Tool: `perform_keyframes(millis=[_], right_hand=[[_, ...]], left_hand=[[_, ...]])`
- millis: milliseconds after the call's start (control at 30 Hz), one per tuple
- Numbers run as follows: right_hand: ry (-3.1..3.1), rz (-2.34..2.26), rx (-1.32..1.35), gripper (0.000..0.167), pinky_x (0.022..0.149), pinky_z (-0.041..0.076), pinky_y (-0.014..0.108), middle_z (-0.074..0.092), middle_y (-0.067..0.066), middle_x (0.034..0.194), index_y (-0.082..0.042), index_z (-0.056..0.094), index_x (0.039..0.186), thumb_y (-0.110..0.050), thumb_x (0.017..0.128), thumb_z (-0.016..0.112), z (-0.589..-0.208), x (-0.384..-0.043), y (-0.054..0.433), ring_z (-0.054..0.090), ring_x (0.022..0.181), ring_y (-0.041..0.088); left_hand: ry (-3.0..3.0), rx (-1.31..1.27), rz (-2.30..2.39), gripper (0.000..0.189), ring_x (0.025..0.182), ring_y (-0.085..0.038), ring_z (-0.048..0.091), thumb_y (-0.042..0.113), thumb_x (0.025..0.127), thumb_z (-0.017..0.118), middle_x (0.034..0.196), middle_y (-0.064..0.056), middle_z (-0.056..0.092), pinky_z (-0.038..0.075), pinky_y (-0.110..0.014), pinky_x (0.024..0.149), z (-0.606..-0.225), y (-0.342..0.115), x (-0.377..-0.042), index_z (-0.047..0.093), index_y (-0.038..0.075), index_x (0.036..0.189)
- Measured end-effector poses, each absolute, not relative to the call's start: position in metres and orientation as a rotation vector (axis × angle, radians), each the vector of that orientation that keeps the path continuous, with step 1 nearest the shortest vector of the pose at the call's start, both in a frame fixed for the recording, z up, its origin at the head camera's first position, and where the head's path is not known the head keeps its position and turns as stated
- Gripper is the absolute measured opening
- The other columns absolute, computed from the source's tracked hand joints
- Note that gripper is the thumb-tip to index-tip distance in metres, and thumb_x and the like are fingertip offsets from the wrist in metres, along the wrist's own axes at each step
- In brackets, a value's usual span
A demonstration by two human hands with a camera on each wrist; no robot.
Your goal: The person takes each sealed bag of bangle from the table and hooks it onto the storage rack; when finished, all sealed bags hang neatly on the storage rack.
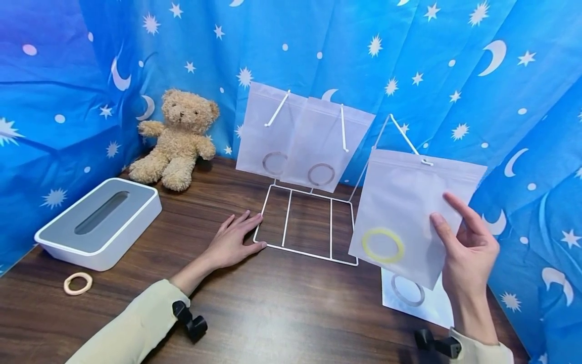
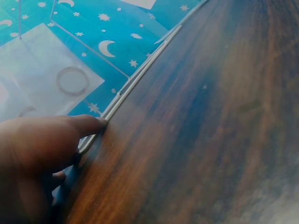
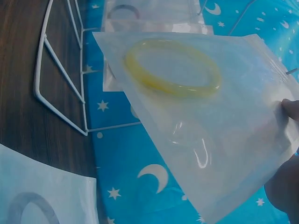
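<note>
My left hand (image 1: 234, 242) rests at the left side of the white wire rack (image 1: 306, 254), fingertips on its base and thumb at its front corner. The left wrist view shows that thumb (image 2: 88, 124) on the base wire. At the right, a white zip-top bag (image 1: 404, 202) with a yellow ring (image 1: 383, 245) in it hangs tilted at a rack hook (image 1: 426, 162). My right hand (image 1: 470, 253) holds this bag by its right side, thumb and index finger on the front. The fingers behind are hidden. In the right wrist view the yellow ring (image 3: 173, 88) shows through the film.
Two more bags (image 1: 268, 126) (image 1: 334, 131) with grey-looking rings hang on the rack's other hooks. Another bag (image 1: 436, 303) with a ring lies on the table at right. A teddy bear (image 1: 182, 131), a tissue box (image 1: 127, 235) and a wooden ring (image 1: 78, 283) stand or lie at left.
</note>
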State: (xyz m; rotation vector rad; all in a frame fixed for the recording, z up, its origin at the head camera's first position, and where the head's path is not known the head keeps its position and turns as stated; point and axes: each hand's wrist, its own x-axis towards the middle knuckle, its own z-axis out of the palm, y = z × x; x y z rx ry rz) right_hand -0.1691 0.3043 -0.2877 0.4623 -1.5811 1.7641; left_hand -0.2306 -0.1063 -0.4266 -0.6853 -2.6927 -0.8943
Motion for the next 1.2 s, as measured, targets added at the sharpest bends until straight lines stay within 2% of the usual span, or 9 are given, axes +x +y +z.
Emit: perform_keyframes(millis=[200, 433, 533, 667, 833, 933, 1100, 1200], right_hand=[[-1.666, 1.830, 0.338, 0.045, 0.081, 0.055, 0.026, 0.055, 0.017, 0.137, 0.004, 0.061, 0.130, 0.006, 0.085, 0.070, -0.284, -0.201, 0.304, 0.063, 0.110, 0.026], [-1.795, 1.905, 0.177, 0.051, 0.075, 0.055, 0.025, 0.054, 0.005, 0.140, -0.013, 0.063, 0.133, -0.012, 0.084, 0.077, -0.277, -0.246, 0.308, 0.059, 0.114, 0.026], [-1.812, 1.933, 0.144, 0.052, 0.074, 0.055, 0.025, 0.055, 0.005, 0.138, -0.017, 0.063, 0.134, -0.013, 0.084, 0.077, -0.274, -0.262, 0.310, 0.058, 0.114, 0.025], [-1.774, 1.965, 0.159, 0.052, 0.077, 0.055, 0.024, 0.055, 0.007, 0.138, -0.015, 0.064, 0.133, -0.008, 0.083, 0.077, -0.273, -0.278, 0.312, 0.062, 0.110, 0.023], [-1.758, 1.999, 0.228, 0.052, 0.083, 0.053, 0.020, 0.048, 0.007, 0.144, -0.010, 0.062, 0.133, 0.001, 0.084, 0.074, -0.275, -0.288, 0.313, 0.062, 0.110, 0.022], [-1.800, 2.008, 0.291, 0.054, 0.088, 0.050, 0.020, 0.040, 0.006, 0.149, -0.010, 0.058, 0.137, 0.003, 0.086, 0.071, -0.277, -0.289, 0.314, 0.058, 0.117, 0.023], [-1.866, 1.996, 0.338, 0.055, 0.109, 0.034, 0.029, 0.038, 0.004, 0.152, -0.011, 0.052, 0.143, -0.001, 0.090, 0.068, -0.281, -0.285, 0.316, 0.043, 0.133, 0.026], [-1.875, 1.976, 0.296, 0.054, 0.115, 0.025, 0.032, 0.041, 0.004, 0.151, -0.010, 0.052, 0.143, -0.005, 0.092, 0.067, -0.287, -0.275, 0.322, 0.038, 0.137, 0.026]], left_hand=[[-2.693, -0.676, -0.888, 0.071, 0.142, -0.030, 0.029, 0.042, 0.089, 0.069, 0.148, -0.007, 0.046, 0.010, -0.052, 0.116, -0.426, -0.107, -0.231, 0.047, 0.005, 0.145], [-2.697, -0.687, -0.852, 0.071, 0.142, -0.030, 0.031, 0.046, 0.089, 0.068, 0.148, -0.006, 0.046, 0.012, -0.053, 0.115, -0.430, -0.105, -0.230, 0.049, 0.005, 0.144], [-2.691, -0.690, -0.857, 0.071, 0.142, -0.030, 0.031, 0.045, 0.089, 0.069, 0.148, -0.006, 0.047, 0.013, -0.053, 0.116, -0.430, -0.104, -0.229, 0.049, 0.005, 0.144], [-2.692, -0.699, -0.862, 0.069, 0.142, -0.030, 0.030, 0.044, 0.090, 0.068, 0.148, -0.006, 0.047, 0.012, -0.053, 0.116, -0.429, -0.101, -0.229, 0.049, 0.005, 0.144], [-2.699, -0.702, -0.858, 0.070, 0.142, -0.029, 0.030, 0.044, 0.090, 0.068, 0.148, -0.006, 0.046, 0.012, -0.052, 0.116, -0.429, -0.100, -0.230, 0.048, 0.005, 0.145], [-2.695, -0.701, -0.866, 0.071, 0.142, -0.029, 0.030, 0.045, 0.090, 0.068, 0.148, -0.006, 0.046, 0.011, -0.052, 0.116, -0.429, -0.101, -0.230, 0.048, 0.006, 0.145], [-2.686, -0.682, -0.881, 0.070, 0.142, -0.029, 0.030, 0.045, 0.089, 0.068, 0.148, -0.005, 0.046, 0.012, -0.051, 0.116, -0.431, -0.104, -0.231, 0.049, 0.006, 0.144], [-2.692, -0.670, -0.876, 0.070, 0.142, -0.029, 0.030, 0.044, 0.089, 0.068, 0.148, -0.005, 0.046, 0.012, -0.051, 0.116, -0.431, -0.106, -0.231, 0.049, 0.006, 0.144]])
